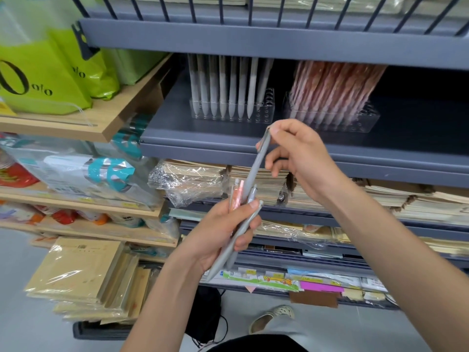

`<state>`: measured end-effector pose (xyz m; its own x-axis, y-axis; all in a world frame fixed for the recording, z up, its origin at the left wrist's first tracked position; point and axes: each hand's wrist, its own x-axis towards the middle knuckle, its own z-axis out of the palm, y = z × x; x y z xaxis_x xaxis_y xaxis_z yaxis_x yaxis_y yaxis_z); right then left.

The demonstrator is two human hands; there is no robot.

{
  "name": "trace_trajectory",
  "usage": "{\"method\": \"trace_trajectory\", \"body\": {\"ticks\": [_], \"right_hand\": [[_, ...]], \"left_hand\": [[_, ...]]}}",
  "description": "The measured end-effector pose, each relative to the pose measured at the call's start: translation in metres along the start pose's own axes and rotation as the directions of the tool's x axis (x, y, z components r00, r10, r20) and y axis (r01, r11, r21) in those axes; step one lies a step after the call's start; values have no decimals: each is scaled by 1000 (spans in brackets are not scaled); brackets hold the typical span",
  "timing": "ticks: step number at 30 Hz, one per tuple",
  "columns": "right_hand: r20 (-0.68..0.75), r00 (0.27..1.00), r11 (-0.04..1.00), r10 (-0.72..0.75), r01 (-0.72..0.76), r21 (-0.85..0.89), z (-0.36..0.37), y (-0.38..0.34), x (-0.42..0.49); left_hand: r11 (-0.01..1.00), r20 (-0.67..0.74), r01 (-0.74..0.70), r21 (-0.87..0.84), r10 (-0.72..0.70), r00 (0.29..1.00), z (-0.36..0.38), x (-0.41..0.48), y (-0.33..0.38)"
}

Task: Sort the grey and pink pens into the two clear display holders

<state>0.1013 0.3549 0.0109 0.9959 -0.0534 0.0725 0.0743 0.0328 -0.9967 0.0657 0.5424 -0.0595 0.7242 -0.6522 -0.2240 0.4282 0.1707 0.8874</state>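
The left hand (218, 232) grips a bundle of grey and pink pens (223, 262). The right hand (302, 158) pinches the upper end of one grey pen (255, 166) from that bundle. On the grey shelf (177, 133), the left holder (266, 114) carries grey pens and the right holder (365, 120) carries pink pens.

Bright, even overhead light; wide-angle bending at edges, glare on plastic wrap (187, 179).

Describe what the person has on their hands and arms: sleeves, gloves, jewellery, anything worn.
Nothing worn is visible on either. The left hand and right hand are bare, with no gloves and no rings visible. The left forearm and right forearm are uncovered as far as the frame shows; no sleeve edge, watch or bracelet shows.
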Motion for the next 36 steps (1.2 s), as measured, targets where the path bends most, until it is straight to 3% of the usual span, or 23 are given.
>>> {"method": "trace_trajectory", "body": {"ticks": [6,10,12,15,18,21,25,31,36], "right_hand": [[30,1000,1000,8,-8,-3,9,6,-4],[116,990,983,82,-61,-170,0,1,0],[78,995,977,66,-49,-207,-6,-4,4],[-188,974,973,-129,87,-215,-15,-19,17],[-392,856,911,-337,192,-364,-22,-36,30],[-436,762,789,-479,156,-595,-23,-41,37],[-389,732,703,-559,169,-691,-9,-41,43],[-309,852,729,-422,116,-675,-4,-44,69],[-387,915,926,-118,-40,-376,7,-56,95]], "left_hand": [[1000,-27,2,9,-2,1000,2,0,2],[1000,-24,-6,10,6,1000,2,-1,2],[1000,-23,-14,4,14,1000,1,-2,3],[999,-43,-31,-25,30,999,0,-2,3],[999,-59,-44,-31,42,997,-3,-1,3],[998,-70,-52,-18,51,996,-4,-1,2],[998,-69,-57,28,58,996,-7,-3,3],[997,-82,-62,40,65,994,-15,-5,3],[998,-108,-70,5,70,992,-20,-4,1]]}}
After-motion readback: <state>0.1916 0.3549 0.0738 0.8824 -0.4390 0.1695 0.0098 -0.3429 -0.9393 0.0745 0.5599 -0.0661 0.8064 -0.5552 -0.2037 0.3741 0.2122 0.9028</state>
